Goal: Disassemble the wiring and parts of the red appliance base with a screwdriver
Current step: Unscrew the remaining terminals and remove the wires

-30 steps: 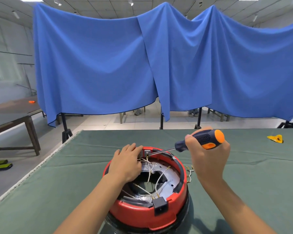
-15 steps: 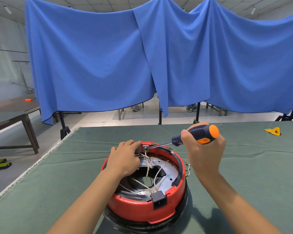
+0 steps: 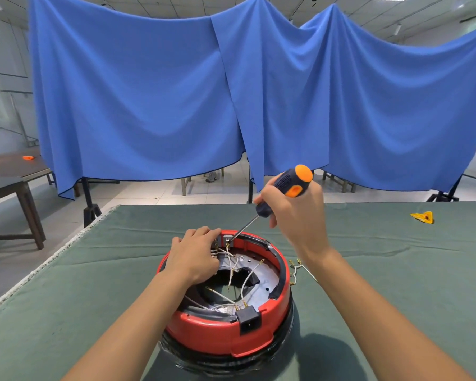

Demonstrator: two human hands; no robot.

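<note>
Fingers of the right hand [image 3: 294,215] curl round the screwdriver [image 3: 283,192]; left hand [image 3: 194,255] fingers curl onto the red base [image 3: 226,334] rim.

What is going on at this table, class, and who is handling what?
A person is taking apart a red appliance base that sits on a green-covered table. The right hand grips an orange and black screwdriver, tilted so its tip meets a small grey terminal block at the far rim. The left hand rests on the rim beside that block, fingers among the white wires. Some loose wires lie on the cloth to the right.
</note>
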